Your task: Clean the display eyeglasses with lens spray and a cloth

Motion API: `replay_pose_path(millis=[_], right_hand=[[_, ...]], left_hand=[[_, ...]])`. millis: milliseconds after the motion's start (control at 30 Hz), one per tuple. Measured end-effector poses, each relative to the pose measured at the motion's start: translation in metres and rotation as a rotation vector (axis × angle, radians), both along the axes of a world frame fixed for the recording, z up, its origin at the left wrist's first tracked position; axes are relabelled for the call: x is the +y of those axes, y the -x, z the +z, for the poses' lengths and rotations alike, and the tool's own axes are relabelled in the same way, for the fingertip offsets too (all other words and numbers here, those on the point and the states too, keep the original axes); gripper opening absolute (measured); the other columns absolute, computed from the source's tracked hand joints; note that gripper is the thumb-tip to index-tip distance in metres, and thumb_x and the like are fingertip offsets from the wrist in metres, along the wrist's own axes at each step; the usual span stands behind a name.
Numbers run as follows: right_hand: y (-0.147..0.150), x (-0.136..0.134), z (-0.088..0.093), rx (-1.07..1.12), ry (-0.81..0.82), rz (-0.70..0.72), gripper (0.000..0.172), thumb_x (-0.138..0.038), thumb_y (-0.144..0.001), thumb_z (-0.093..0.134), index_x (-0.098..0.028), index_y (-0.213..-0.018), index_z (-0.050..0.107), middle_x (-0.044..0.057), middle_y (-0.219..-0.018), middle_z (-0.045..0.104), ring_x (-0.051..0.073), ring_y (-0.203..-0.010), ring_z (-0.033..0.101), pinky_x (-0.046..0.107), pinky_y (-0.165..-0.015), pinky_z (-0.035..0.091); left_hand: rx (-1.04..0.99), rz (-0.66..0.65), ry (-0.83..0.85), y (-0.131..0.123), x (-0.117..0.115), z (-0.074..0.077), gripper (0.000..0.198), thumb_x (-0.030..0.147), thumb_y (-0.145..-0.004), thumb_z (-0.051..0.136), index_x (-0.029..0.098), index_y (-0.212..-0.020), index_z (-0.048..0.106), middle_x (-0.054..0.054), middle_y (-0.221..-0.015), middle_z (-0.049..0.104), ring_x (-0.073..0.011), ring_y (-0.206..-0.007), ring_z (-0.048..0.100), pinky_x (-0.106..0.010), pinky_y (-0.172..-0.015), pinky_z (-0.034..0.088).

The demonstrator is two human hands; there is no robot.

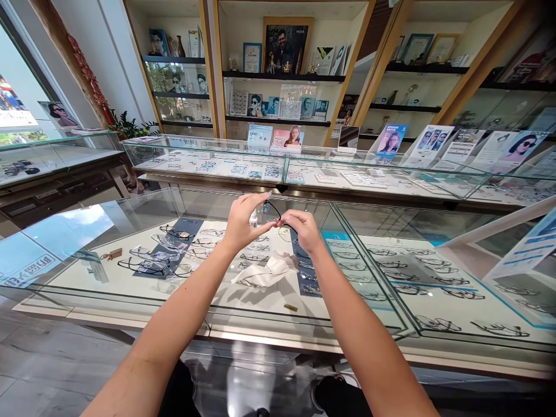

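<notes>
Both my hands are raised above a glass display counter [256, 310], gripping a pair of eyeglasses [274, 209] with a thin dark frame. My left hand [243, 220] has the frame between thumb and fingers, on its left side. Pinched at the lower right of the frame is my right hand [304, 227], whose fingers partly cover it. Behind my left hand a small white bottle [253, 219] shows in part. Below the hands lies a crumpled whitish cloth [271, 270]. Nearer me is a small gold-coloured strip [291, 307].
Rows of eyeglasses [143, 263] fill the counter beneath the glass. A slanted sign panel [521, 249] stands at the right. Beyond is another glass showcase [208, 165] with advertising cards [391, 141] on top. Wooden shelves [286, 75] line the back wall.
</notes>
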State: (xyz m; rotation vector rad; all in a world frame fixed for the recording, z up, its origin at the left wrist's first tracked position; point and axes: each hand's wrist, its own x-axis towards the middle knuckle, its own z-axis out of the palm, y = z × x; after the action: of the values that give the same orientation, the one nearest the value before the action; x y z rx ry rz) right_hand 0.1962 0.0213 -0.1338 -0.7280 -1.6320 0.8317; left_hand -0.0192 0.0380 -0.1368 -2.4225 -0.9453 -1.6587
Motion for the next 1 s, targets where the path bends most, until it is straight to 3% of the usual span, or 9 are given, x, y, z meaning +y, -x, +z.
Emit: replay_pose_path(millis=[133, 233, 300, 400, 533, 733, 1000], right_hand=[[-0.001, -0.001, -0.003, -0.026, -0.17, -0.196, 0.036, -0.053, -0.098, 0.062, -0.025, -0.081, 0.076, 0.007, -0.088, 0.077, 0.028, -0.091, 0.066, 0.043, -0.089, 0.049], [-0.001, -0.002, -0.004, 0.031, -0.345, -0.442, 0.03, -0.049, -0.099, 0.058, -0.026, -0.091, 0.075, 0.009, -0.1, 0.075, 0.03, -0.103, 0.065, 0.044, -0.095, 0.047], [-0.001, -0.002, -0.004, 0.086, -0.403, -0.583, 0.027, -0.047, -0.1, 0.057, -0.026, -0.094, 0.073, 0.009, -0.101, 0.072, 0.029, -0.102, 0.063, 0.043, -0.093, 0.047], [0.001, -0.001, -0.006, 0.122, -0.423, -0.685, 0.026, -0.047, -0.1, 0.057, -0.025, -0.099, 0.07, 0.009, -0.102, 0.07, 0.027, -0.097, 0.063, 0.042, -0.089, 0.047], [0.006, -0.001, -0.009, 0.106, -0.455, -0.704, 0.032, -0.051, -0.102, 0.058, -0.023, -0.105, 0.072, 0.008, -0.104, 0.074, 0.025, -0.094, 0.066, 0.041, -0.086, 0.05], [0.015, -0.007, -0.008, 0.125, -0.451, -0.687, 0.033, -0.05, -0.105, 0.06, -0.022, -0.107, 0.077, 0.009, -0.105, 0.078, 0.023, -0.093, 0.07, 0.039, -0.084, 0.055], [0.017, -0.004, -0.011, 0.204, -0.398, -0.686, 0.036, -0.054, -0.105, 0.062, -0.022, -0.109, 0.078, 0.008, -0.105, 0.077, 0.022, -0.094, 0.071, 0.039, -0.087, 0.057]], left_hand=[[-0.033, 0.031, 0.007, -0.002, -0.003, 0.0, 0.063, 0.053, -0.087, 0.087, 0.025, -0.14, 0.069, -0.013, -0.142, 0.075, -0.0344, -0.13, 0.066, -0.05, -0.117, 0.045], [-0.092, 0.074, -0.001, -0.003, -0.006, 0.002, 0.065, 0.058, -0.086, 0.087, 0.025, -0.139, 0.069, -0.015, -0.143, 0.074, -0.0351, -0.131, 0.066, -0.051, -0.118, 0.044], [-0.158, 0.12, -0.034, -0.003, -0.008, 0.003, 0.066, 0.06, -0.086, 0.087, 0.023, -0.138, 0.068, -0.015, -0.14, 0.075, -0.0346, -0.13, 0.067, -0.05, -0.117, 0.046], [-0.267, 0.204, -0.091, -0.004, -0.008, 0.001, 0.065, 0.061, -0.088, 0.086, 0.022, -0.136, 0.066, -0.015, -0.135, 0.074, -0.0327, -0.128, 0.068, -0.048, -0.11, 0.051], [-0.344, 0.275, -0.163, -0.005, -0.004, -0.002, 0.065, 0.063, -0.088, 0.085, 0.022, -0.134, 0.063, -0.014, -0.13, 0.073, -0.0304, -0.124, 0.069, -0.048, -0.107, 0.054], [-0.37, 0.263, -0.252, -0.006, -0.004, -0.002, 0.065, 0.06, -0.088, 0.086, 0.022, -0.135, 0.061, -0.013, -0.127, 0.072, -0.0285, -0.121, 0.069, -0.046, -0.1, 0.057], [-0.372, 0.233, -0.229, -0.007, -0.004, -0.005, 0.069, 0.064, -0.088, 0.084, 0.022, -0.137, 0.06, -0.014, -0.128, 0.07, -0.0292, -0.122, 0.068, -0.046, -0.101, 0.056]])
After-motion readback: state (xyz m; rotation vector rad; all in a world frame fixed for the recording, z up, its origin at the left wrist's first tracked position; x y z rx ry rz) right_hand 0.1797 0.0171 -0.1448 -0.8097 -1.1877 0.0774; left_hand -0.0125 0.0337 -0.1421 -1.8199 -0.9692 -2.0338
